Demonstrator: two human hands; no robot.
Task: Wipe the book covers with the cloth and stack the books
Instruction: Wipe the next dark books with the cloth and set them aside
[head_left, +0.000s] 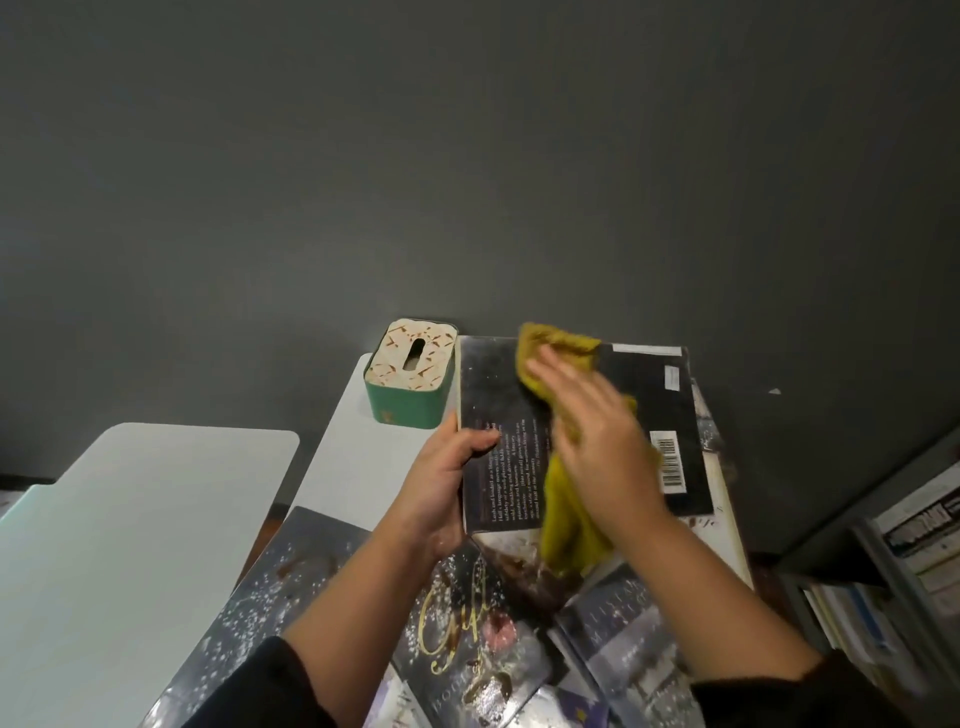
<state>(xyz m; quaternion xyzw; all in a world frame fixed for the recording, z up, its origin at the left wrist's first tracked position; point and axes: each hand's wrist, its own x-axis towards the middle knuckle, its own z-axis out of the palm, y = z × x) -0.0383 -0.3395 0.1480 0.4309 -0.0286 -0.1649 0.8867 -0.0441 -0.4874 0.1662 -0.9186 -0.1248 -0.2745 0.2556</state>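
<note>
Dark book (498, 415), back cover up with barcode, lies far right; mustard cloth (563, 525) drapes across it. Near: dusty-looking books (467, 639), seemingly overlapping.

Pale white table w/ rounded corners (358, 457) is carrying a green tissue box w/ a speckled cream lid (410, 374) at its far edge, by the dark grey wall. Dark, dusty paperback books (467, 649) are lying scattered and overlapping across its near part.
</note>
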